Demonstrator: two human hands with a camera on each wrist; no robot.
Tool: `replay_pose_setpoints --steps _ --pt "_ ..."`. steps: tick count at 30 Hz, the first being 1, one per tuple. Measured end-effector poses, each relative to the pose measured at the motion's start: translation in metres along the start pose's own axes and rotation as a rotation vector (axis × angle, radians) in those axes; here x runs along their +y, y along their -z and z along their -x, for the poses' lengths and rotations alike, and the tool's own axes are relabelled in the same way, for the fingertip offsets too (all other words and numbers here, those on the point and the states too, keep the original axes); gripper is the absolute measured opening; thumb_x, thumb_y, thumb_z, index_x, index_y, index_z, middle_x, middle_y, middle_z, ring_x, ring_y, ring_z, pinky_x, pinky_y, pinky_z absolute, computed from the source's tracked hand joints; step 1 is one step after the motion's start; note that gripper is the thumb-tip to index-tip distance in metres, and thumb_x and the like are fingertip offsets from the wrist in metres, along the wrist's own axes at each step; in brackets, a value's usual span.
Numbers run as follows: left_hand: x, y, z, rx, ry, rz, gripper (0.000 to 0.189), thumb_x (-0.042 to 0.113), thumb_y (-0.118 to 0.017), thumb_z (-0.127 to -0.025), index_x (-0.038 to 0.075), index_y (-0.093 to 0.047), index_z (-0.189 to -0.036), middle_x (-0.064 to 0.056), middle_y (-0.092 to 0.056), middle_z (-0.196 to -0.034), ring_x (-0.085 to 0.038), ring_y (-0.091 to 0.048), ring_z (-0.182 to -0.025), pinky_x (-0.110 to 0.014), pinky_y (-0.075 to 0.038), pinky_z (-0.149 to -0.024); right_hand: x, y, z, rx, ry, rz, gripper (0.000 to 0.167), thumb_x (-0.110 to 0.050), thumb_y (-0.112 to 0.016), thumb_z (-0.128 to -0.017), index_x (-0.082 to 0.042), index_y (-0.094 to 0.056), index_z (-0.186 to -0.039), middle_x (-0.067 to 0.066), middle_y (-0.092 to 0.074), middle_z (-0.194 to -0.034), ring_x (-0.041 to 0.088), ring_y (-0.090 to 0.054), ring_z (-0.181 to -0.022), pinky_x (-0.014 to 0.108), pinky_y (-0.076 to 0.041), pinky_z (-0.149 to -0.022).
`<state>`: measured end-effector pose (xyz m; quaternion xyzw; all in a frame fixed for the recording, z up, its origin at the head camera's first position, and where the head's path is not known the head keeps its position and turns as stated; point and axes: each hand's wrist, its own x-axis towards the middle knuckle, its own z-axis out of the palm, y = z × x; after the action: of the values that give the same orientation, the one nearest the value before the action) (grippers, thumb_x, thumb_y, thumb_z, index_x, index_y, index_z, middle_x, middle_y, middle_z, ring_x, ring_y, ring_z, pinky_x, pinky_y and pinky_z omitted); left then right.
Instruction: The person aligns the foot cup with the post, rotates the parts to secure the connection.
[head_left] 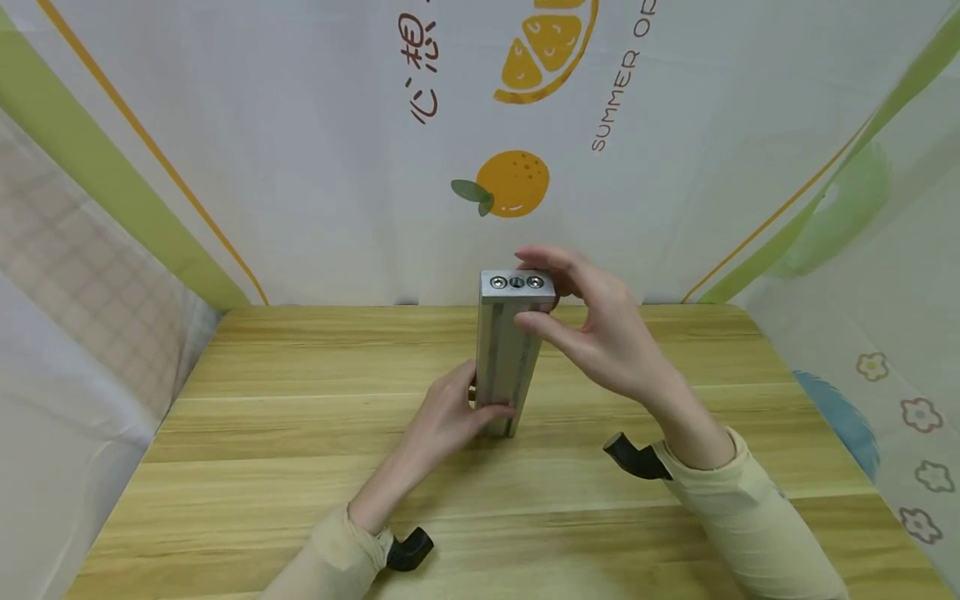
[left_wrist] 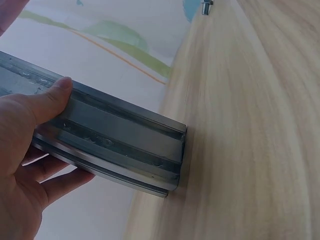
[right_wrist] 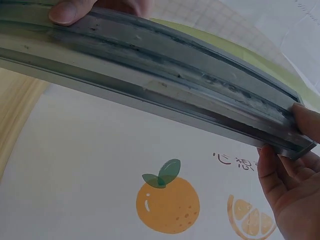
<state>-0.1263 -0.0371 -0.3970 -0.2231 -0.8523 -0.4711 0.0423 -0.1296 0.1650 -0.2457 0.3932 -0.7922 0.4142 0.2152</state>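
A long grooved metal profile bar (head_left: pixel 501 358) stands nearly upright on the table. Its top end plate (head_left: pixel 517 284) shows two screws with a hole between them. My left hand (head_left: pixel 442 417) grips the lower part, thumb across the near face; in the left wrist view the same hand (left_wrist: pixel 25 135) wraps the grooved bar (left_wrist: pixel 120 132), whose lower end is at the tabletop. Near the top, my right hand (head_left: pixel 607 325) holds the bar between thumb and fingers. The right wrist view shows that hand (right_wrist: pixel 292 185) at the bar's end (right_wrist: pixel 165 85).
Below lies a wood-grain table (head_left: pixel 300 467). Behind it hangs a white printed curtain (head_left: pixel 315 167) with orange drawings. A small bolt-like metal piece (left_wrist: pixel 206 7) is on the table in the left wrist view. Black curved pieces (head_left: pixel 636 457) stick out at both sleeve cuffs.
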Motion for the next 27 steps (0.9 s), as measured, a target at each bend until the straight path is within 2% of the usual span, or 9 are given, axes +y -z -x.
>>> replay_pose_setpoints --steps 15,27 --pt "-0.0042 -0.0015 -0.0029 0.012 -0.043 -0.012 0.06 0.02 -0.086 -0.082 0.008 -0.058 -0.134 -0.011 -0.071 -0.126 -0.024 -0.072 -0.109 -0.036 -0.062 -0.085 0.0067 0.0014 0.0011 -0.007 -0.062 -0.027 0.06 0.005 -0.077 -0.086 -0.001 -0.054 -0.14 0.012 -0.067 -0.126 0.009 -0.063 -0.105 0.017 -0.053 -0.091" --pt "-0.0041 -0.0013 -0.0033 0.007 -0.03 0.01 0.061 0.019 -0.086 -0.081 0.008 -0.058 -0.134 -0.012 -0.071 -0.126 -0.024 -0.072 -0.11 -0.036 -0.062 -0.084 0.0099 0.0008 0.0031 -0.012 -0.086 -0.008 0.066 0.003 -0.077 -0.087 -0.005 -0.05 -0.147 0.011 -0.066 -0.127 0.01 -0.063 -0.103 0.017 -0.052 -0.092"
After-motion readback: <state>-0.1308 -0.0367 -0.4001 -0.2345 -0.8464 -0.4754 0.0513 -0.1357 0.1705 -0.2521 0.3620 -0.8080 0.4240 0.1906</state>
